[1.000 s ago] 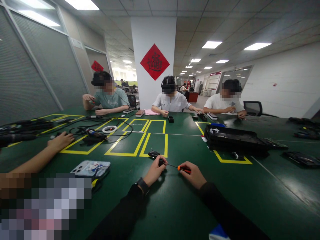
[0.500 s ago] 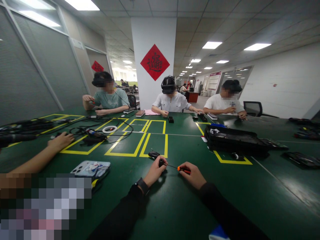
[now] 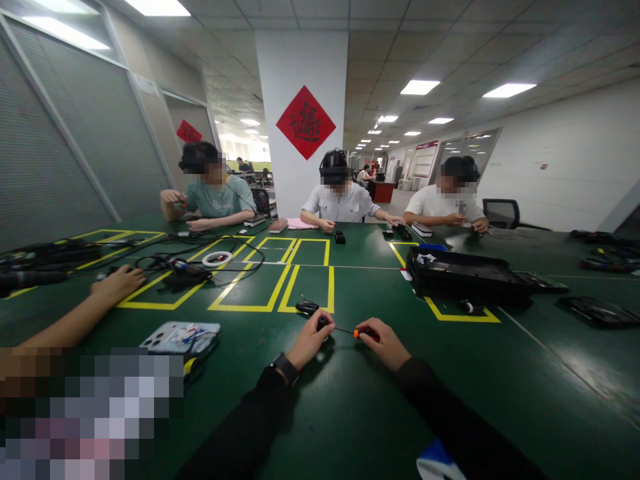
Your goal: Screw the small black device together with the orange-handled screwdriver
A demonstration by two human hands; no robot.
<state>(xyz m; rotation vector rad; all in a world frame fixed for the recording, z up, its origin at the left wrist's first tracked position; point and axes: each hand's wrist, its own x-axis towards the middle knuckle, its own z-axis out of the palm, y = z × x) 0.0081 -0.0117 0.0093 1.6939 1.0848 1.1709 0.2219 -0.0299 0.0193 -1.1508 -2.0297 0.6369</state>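
Note:
My right hand [image 3: 385, 341] is closed around the handle of a screwdriver [image 3: 356, 333] with an orange collar. The thin shaft points left, toward my left hand [image 3: 311, 340]. Between the fingers of that hand is a small black round part [image 3: 323, 323], and the screwdriver's tip meets it or lies close against it; the exact contact is too small to tell. Just beyond my left fingers, a black object [image 3: 307, 307] lies on the green table [image 3: 350, 427] by a yellow tape line.
At the left, a co-worker's arm [image 3: 75, 317] reaches over the table near cables. A light-blue case [image 3: 183, 337] with small parts lies left of me. A long black open case [image 3: 465, 273] stands at right. Several people sit across the table. Something blue and white [image 3: 437, 461] shows at the bottom edge.
The whole view has shifted slightly to the left. My right fingers have turned a little on the screwdriver handle, hiding more of it. Both hands keep their holds.

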